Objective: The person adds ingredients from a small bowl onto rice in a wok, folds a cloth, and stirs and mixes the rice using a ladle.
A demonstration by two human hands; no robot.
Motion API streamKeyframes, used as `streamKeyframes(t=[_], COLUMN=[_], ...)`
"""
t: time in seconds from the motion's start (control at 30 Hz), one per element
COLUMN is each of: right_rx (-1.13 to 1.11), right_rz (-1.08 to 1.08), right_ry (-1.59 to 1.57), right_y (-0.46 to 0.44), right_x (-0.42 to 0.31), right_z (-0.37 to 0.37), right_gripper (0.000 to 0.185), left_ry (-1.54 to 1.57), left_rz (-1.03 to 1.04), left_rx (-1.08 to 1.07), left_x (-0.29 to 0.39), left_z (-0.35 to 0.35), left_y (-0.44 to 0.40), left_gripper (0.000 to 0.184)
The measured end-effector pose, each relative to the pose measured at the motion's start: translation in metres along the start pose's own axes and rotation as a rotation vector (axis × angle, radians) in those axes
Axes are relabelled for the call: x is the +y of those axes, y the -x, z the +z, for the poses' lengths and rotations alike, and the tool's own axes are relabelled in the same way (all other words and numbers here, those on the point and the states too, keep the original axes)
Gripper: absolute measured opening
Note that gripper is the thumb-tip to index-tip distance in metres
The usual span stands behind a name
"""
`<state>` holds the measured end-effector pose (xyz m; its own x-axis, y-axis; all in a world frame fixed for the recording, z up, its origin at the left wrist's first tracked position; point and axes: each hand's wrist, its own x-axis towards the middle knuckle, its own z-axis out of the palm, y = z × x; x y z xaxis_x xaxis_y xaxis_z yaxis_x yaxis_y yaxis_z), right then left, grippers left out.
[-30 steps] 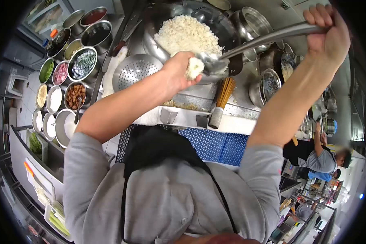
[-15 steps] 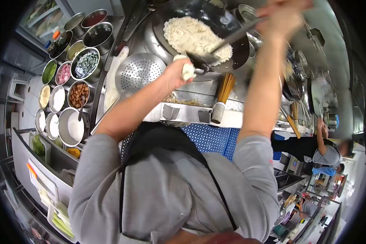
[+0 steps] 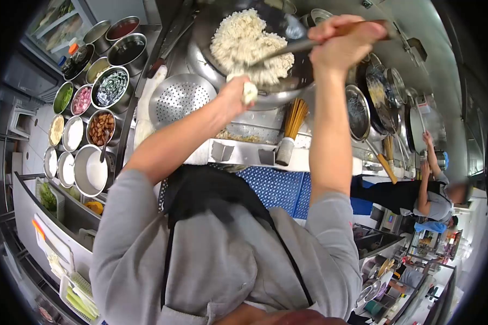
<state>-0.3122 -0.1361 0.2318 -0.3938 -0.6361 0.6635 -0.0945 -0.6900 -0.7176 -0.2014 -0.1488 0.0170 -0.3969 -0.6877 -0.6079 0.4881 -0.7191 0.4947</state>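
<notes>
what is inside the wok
Inside the wok is a heap of white rice; a long-handled tool reaches over it, its far end blurred. The bottom beneath the rice is covered and cannot be seen.

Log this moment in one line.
left hand: gripping white cloth at wok rim | right hand: gripping long-handled utensil | rice: in wok | colander: beside wok

The rice (image 3: 244,40) is white (the wok (image 3: 302,69) blackish).
</notes>
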Motion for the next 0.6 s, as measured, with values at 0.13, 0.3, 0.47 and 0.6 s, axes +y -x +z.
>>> streamKeyframes(t=[0.13,0.3,0.47,0.6], right_rx=[0.033,0.107,0.141,-0.016], right_rz=[0.087,-0.047,0.071,-0.025], right_ry=[-0.155,-0.160,-0.063,0.006], right_y=[-0.027,-0.044,-0.099,-0.052], right_x=[-0.043,0.024,-0.052,-0.062], right_z=[-0.027,-0.005,0.019,0.017], right_gripper=[0.098,0.076,0.066,0.065], left_ry=[0.014,0.018,0.108,0.082], left_rz=[-0.138,0.064,-0.080,-0.026], left_rx=[0.005,-0.105,0.113,-0.060], left_x=[0.031,-0.042,-0.019,0.000], left_z=[0.033,-0.047,0.003,0.015], left_y=[0.091,0.039,0.138,0.053], left_gripper=[0.010,0.013,0.008,0.006])
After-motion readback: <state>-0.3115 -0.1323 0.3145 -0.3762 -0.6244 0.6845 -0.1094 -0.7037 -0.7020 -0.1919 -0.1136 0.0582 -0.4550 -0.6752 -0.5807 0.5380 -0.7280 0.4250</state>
